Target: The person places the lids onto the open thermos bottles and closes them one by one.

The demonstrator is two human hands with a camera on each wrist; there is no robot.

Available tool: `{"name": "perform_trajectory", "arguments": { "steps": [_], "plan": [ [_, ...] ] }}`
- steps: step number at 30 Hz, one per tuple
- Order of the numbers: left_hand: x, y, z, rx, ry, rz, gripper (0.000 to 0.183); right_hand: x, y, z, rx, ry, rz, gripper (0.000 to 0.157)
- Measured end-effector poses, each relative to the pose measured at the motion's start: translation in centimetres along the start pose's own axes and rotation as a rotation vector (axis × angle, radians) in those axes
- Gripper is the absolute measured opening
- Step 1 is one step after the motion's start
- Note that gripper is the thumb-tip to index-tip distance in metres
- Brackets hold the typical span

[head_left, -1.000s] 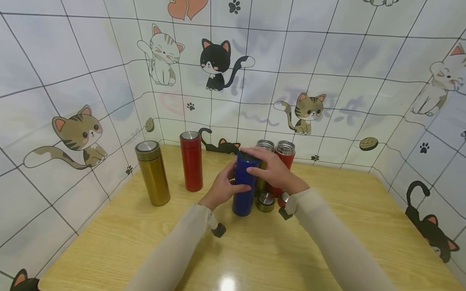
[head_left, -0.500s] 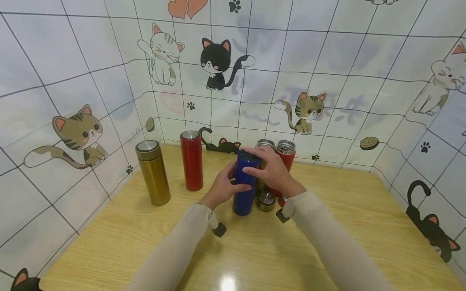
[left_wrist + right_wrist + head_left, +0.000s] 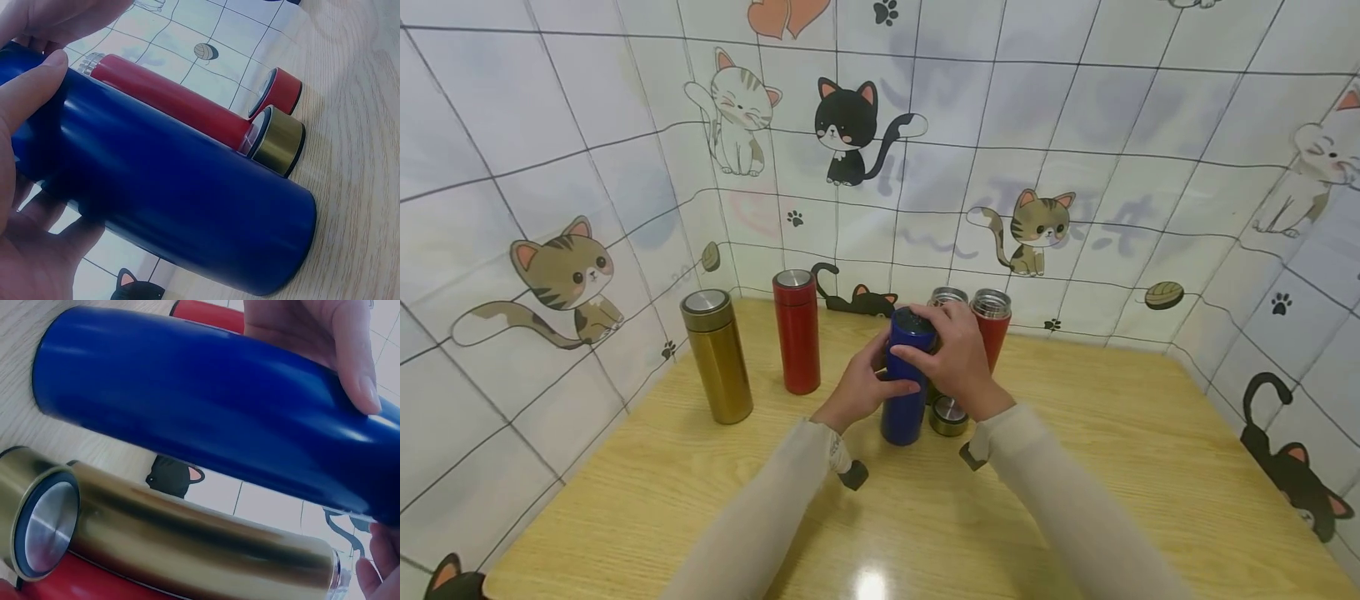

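Note:
A blue thermos [image 3: 902,421] with a dark top stands upright on the table. My left hand [image 3: 859,382] grips its body, thumb in front. My right hand [image 3: 961,354] holds the top end, its fingers over the dark lid [image 3: 916,322] and its thumb on the side. Just behind my right hand are a gold thermos [image 3: 206,540] and a red thermos [image 3: 992,325], both without lids and with bare threaded necks. The loose gold lid [image 3: 948,418] sits beside the blue thermos. A loose red lid [image 3: 284,90] shows in the left wrist view; my right hand hides it in the head view.
A capped gold thermos [image 3: 718,362] and a capped red thermos [image 3: 797,337] stand upright on the left of the wooden table [image 3: 1120,467]. A cat-patterned wall covering [image 3: 925,192] rises behind the table and at both sides.
My right hand has turned at the top of the blue thermos, its wrist swinging left and slightly down, covering the red lid. The left hand and the thermos stay in place.

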State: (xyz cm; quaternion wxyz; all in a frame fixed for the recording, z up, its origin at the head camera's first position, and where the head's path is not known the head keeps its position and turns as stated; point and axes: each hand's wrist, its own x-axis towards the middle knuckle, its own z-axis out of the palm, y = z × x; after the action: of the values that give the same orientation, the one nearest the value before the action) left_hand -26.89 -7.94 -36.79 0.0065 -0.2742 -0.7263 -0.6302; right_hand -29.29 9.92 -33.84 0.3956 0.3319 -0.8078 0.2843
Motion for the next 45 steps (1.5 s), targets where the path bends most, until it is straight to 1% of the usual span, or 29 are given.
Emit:
{"name": "perform_trajectory", "arguments": {
  "steps": [2,5,8,10,11,13,17,18,20,22,23,25,28,31,34,41,45],
  "plan": [
    [0.0,0.0,0.0,0.000,-0.004,0.006,0.091,-0.1,-0.2,0.1,-0.046,0.028,0.003,0.082],
    [0.0,-0.1,0.1,0.002,-0.003,0.003,0.091,-0.1,-0.5,0.2,-0.118,0.044,0.007,0.075],
    [0.0,-0.2,0.1,-0.001,-0.003,0.009,0.092,0.0,-1.1,0.1,-0.183,0.020,0.029,0.069],
    [0.0,-0.2,0.0,-0.006,-0.010,0.015,0.092,0.0,-1.4,-0.2,-0.179,-0.026,0.070,0.066],
    [0.1,-0.2,0.0,-0.009,-0.013,0.016,0.092,0.1,-1.5,-0.4,-0.149,-0.063,0.104,0.064],
    [0.1,-0.1,0.0,-0.009,-0.015,0.009,0.093,0.2,-1.7,-1.0,-0.027,-0.148,0.170,0.061],
    [0.1,-0.1,-0.2,-0.010,-0.005,-0.012,0.094,0.6,-1.2,-2.4,0.329,-0.340,0.283,0.056],
    [0.1,-0.1,-0.2,-0.010,-0.005,-0.014,0.094,0.7,-1.0,-2.7,0.416,-0.380,0.294,0.057],
    [0.2,-0.1,-0.3,-0.014,-0.008,-0.015,0.094,0.8,-0.4,-3.2,0.544,-0.452,0.308,0.058],
    [0.2,-0.2,-0.3,-0.011,-0.012,-0.019,0.094,0.8,0.1,-3.6,0.625,-0.504,0.313,0.060],
    [0.3,-0.2,-0.3,-0.010,-0.014,-0.021,0.094,0.8,0.2,-3.7,0.644,-0.520,0.316,0.061],
    [0.3,-0.2,-0.3,-0.011,-0.017,-0.023,0.094,0.9,0.4,-3.9,0.638,-0.536,0.313,0.062],
    [0.3,-0.1,-0.2,-0.014,-0.019,-0.029,0.094,0.8,0.5,-4.1,0.585,-0.530,0.321,0.063],
    [0.2,-0.1,-0.1,-0.017,-0.017,-0.027,0.094,0.6,0.4,-3.9,0.516,-0.486,0.334,0.062],
    [0.1,0.0,-0.1,-0.017,-0.012,-0.025,0.094,0.3,0.2,-3.5,0.454,-0.420,0.337,0.062],
    [0.2,-0.1,-0.1,-0.007,-0.005,-0.021,0.091,-0.7,-0.5,-2.2,0.323,-0.242,0.268,0.060],
    [0.1,-0.2,-0.1,-0.002,-0.005,-0.021,0.090,-1.0,-1.0,-1.6,0.234,-0.159,0.256,0.060]
  ]
}}
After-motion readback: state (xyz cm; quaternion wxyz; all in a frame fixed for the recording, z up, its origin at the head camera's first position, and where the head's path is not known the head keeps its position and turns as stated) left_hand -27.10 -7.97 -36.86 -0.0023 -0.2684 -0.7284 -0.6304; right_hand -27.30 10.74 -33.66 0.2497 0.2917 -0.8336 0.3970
